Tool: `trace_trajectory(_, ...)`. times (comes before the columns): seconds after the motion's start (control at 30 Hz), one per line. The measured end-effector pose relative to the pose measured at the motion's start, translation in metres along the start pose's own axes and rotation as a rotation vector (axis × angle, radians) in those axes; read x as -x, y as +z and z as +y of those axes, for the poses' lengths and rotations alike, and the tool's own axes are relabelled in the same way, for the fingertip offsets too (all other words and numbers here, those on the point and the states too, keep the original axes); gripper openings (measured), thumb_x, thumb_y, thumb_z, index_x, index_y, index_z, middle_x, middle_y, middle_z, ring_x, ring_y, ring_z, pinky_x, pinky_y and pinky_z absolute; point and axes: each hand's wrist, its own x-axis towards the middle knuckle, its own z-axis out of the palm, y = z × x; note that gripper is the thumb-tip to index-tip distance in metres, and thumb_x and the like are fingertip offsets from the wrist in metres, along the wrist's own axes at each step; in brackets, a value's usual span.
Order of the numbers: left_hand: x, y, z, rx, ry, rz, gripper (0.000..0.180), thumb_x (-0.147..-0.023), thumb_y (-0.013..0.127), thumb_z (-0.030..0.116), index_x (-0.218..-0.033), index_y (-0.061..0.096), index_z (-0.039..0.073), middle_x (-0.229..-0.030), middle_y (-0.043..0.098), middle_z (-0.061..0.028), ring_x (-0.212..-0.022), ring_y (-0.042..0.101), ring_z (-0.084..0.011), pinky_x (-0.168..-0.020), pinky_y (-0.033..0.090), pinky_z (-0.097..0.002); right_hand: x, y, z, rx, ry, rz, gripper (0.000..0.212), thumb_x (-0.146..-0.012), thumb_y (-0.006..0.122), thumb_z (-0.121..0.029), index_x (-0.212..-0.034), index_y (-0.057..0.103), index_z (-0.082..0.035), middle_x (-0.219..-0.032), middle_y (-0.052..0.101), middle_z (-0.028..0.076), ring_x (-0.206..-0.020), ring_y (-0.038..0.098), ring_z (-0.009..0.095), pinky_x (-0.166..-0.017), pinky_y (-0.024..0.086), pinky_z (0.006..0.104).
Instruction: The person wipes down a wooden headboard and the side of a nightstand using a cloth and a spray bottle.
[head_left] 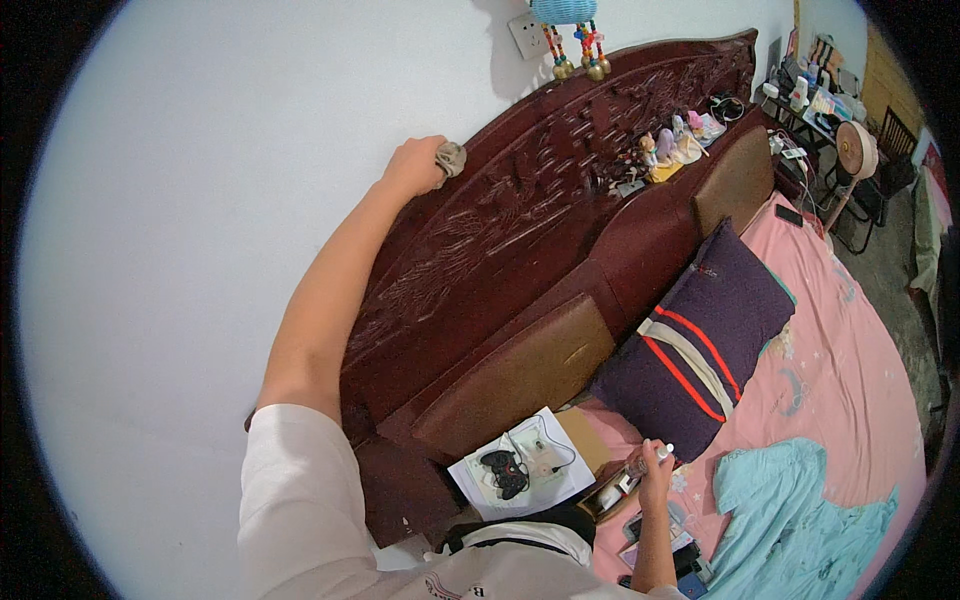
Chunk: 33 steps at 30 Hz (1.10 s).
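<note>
My left hand (412, 168) reaches up along the wall and is closed on a grey-beige cloth (452, 160). The cloth presses against the top edge of a dark red-brown carved wooden headboard (500, 190). Low in the view, my right hand (656, 474) is wrapped round a small clear bottle (637, 467) with a white top. This bottle is held over the bed, beside an open box (610, 492) with small items in it. Part of the bottle is hidden by my fingers.
A striped dark purple pillow (690, 345) leans by the headboard on a pink sheet (850, 330). A black game controller (503, 474) lies on papers near me. Figurines (672, 145) stand on the headboard ledge. A beaded hanging ornament (566, 12) dangles above. A fan (856, 150) stands far right.
</note>
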Motion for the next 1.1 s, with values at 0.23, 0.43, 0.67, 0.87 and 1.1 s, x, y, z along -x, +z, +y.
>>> trace_trajectory(0.23,0.007,0.005,0.002,0.058,0.018,0.108,0.042,-0.077,0.064,0.005,-0.118,0.067,0.011,-0.103,0.072,-0.0214,-0.095,0.068,-0.0428,-0.083,0.055,-0.0484,-0.004,-0.005,0.003,0.014,0.019,0.017,0.031,-0.100,0.063,-0.028,-0.079,0.057,-0.007,-0.069,0.061,0.003,-0.060,0.055,0.011,-0.058,0.040,0.0268)
trace_trajectory(0.43,-0.043,0.012,0.048,0.086,0.095,0.158,0.036,-0.079,0.065,0.008,-0.115,0.068,0.013,-0.102,0.072,-0.0191,-0.096,0.068,-0.0414,-0.082,0.055,-0.0494,-0.008,-0.038,0.050,0.052,0.013,0.152,0.029,-0.100,0.063,-0.027,-0.080,0.057,-0.007,-0.069,0.059,0.002,-0.062,0.055,0.011,-0.058,0.041,0.0278)
trace_trajectory(0.67,-0.059,0.033,0.057,-0.063,0.082,0.189,0.028,-0.082,0.071,0.013,-0.110,0.070,0.011,-0.098,0.074,-0.0162,-0.096,0.071,-0.0342,-0.083,0.058,-0.0473,0.011,-0.006,0.023,0.108,0.101,0.008,0.030,-0.101,0.063,-0.028,-0.079,0.055,-0.009,-0.069,0.059,0.003,-0.062,0.053,0.011,-0.057,0.041,0.0283)
trace_trajectory(0.87,-0.014,0.024,0.033,-0.008,0.010,0.136,0.034,-0.083,0.070,0.008,-0.116,0.070,0.015,-0.104,0.073,-0.0154,-0.098,0.071,-0.0340,-0.085,0.059,-0.0462,0.003,0.032,0.000,0.149,0.018,-0.086,0.030,-0.101,0.063,-0.028,-0.080,0.055,-0.008,-0.068,0.059,0.004,-0.061,0.054,0.013,-0.057,0.039,0.0293)
trace_trajectory(1.1,0.059,0.013,-0.035,0.143,-0.055,0.075,0.036,-0.083,0.068,0.006,-0.118,0.069,0.014,-0.106,0.073,-0.0157,-0.100,0.070,-0.0344,-0.087,0.058,-0.0451,0.020,0.068,-0.010,0.164,-0.005,-0.125,0.028,-0.100,0.064,-0.026,-0.080,0.056,-0.008,-0.066,0.060,0.004,-0.055,0.051,0.011,-0.051,0.038,0.0282)
